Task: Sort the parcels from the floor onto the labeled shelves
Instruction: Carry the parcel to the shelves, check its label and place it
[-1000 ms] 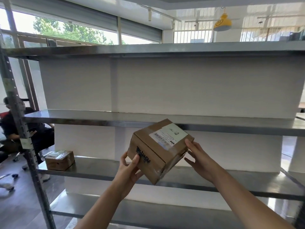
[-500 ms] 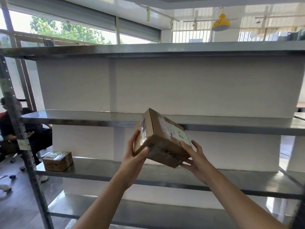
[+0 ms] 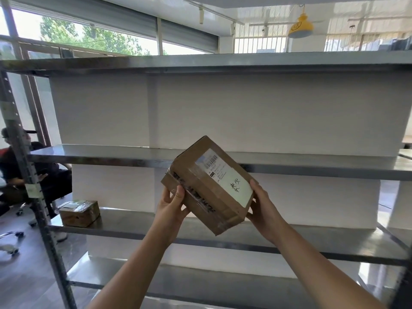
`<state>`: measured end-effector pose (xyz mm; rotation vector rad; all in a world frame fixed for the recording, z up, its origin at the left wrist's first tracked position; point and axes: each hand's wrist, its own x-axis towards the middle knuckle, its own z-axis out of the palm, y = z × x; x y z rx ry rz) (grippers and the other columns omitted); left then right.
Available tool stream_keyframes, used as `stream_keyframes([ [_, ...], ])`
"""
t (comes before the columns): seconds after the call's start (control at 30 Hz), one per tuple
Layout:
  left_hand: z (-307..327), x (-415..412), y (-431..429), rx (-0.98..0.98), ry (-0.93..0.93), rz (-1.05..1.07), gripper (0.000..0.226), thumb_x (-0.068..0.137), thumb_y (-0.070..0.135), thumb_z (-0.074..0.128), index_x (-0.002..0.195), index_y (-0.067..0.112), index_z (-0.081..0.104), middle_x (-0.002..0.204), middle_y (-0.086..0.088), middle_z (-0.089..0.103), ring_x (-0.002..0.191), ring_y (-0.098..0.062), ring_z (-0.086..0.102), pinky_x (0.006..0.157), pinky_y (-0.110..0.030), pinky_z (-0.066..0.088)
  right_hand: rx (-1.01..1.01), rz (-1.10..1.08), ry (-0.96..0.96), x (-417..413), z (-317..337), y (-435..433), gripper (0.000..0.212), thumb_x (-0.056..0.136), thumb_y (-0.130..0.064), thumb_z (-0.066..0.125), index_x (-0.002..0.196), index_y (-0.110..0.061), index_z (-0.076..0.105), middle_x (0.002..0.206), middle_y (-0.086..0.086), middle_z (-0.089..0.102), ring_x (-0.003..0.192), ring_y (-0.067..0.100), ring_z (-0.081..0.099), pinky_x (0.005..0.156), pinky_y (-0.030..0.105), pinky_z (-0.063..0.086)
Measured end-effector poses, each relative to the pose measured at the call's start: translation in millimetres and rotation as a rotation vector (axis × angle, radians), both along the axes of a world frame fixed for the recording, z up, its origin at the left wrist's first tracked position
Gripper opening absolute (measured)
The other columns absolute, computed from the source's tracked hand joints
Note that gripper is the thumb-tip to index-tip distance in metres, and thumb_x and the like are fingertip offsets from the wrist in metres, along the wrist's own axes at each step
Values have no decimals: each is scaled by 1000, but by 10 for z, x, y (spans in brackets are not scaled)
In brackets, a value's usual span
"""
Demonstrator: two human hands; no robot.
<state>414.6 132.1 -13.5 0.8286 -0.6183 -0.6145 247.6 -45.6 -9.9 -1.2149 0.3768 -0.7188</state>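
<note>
I hold a brown cardboard parcel (image 3: 200, 188) tilted in the air in front of the metal shelf rack (image 3: 100, 156). Its white shipping label with handwritten characters faces me. My left hand (image 3: 171, 208) grips the parcel's lower left corner with the thumb on the taped edge. My right hand (image 3: 264, 208) supports its lower right end. The parcel hangs between the middle shelf and the lower shelf (image 3: 133, 228), touching neither. A second small taped parcel (image 3: 79, 212) sits at the left end of the lower shelf.
The rack has several steel shelves with white panels behind them, and a perforated upright post (image 3: 29, 175) at the left. A seated person (image 3: 24, 170) and chair wheels are beyond the post on the left. Windows and a yellow lamp (image 3: 301, 27) are above.
The parcel has been turned in my hands so its labelled face now points toward me, and it sits slightly higher and more to the right. Both hands shifted along its lower edges.
</note>
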Motion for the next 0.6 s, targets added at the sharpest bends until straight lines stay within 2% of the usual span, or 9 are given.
stream_keyframes([
  [0.07,15,-23,-2,30,-40,27,59,82,35,69,138,25,52,122,-13,70,125,-38,62,88,-50,60,-2,-26,-23,8,1,-12,57,91,-47,60,131,-9,48,134,24,55,117,29,57,83,38,53],
  [0.1,25,-33,-2,46,-65,46,65,80,36,70,141,28,48,118,-13,72,121,-38,65,87,-51,61,1,-28,-26,8,-3,-9,53,90,-44,59,129,-11,45,134,27,53,114,30,57,80,38,51],
  [0.17,46,-34,-5,72,-73,102,73,78,38,74,142,38,39,114,-11,75,113,-34,71,83,-51,62,-43,-9,-4,-10,-8,14,51,94,-41,54,136,-13,46,133,24,56,116,32,58,86,41,50],
  [0.2,61,-35,-7,85,-65,135,72,80,38,74,140,40,34,116,-12,75,111,-32,72,82,-51,63,-79,-3,19,-26,-8,29,46,97,-40,50,135,-13,52,131,22,60,118,33,59,93,44,50],
  [0.3,106,-61,-25,106,-24,223,52,92,34,67,128,39,30,118,-14,73,108,-30,72,77,-43,64,-111,-10,59,-84,37,81,39,101,-39,46,126,-15,65,122,15,68,123,34,58,105,47,46],
  [0.37,117,-68,-47,95,22,246,37,96,35,64,118,37,34,117,-11,71,106,-29,69,76,-40,62,-120,-3,73,-95,71,133,38,100,-41,48,125,-20,67,122,10,70,124,31,58,105,45,46],
  [0.47,144,-82,-64,82,11,220,20,99,40,56,108,31,41,112,-11,69,100,-29,67,79,-44,59,-91,34,84,-93,53,188,43,102,-44,42,127,-19,67,123,9,71,122,30,59,97,41,46],
  [0.53,160,-110,-75,125,-54,225,22,102,45,49,113,28,41,107,-7,68,95,-27,68,83,-48,58,-43,66,67,-120,24,207,49,105,-46,33,130,-18,65,125,11,70,119,28,62,95,40,46],
  [0.6,171,-143,-83,179,-131,222,30,103,52,40,123,29,40,110,-5,66,95,-25,69,81,-46,60,-18,87,47,-128,13,217,50,106,-45,30,132,-20,64,128,11,69,122,28,63,101,44,46],
])
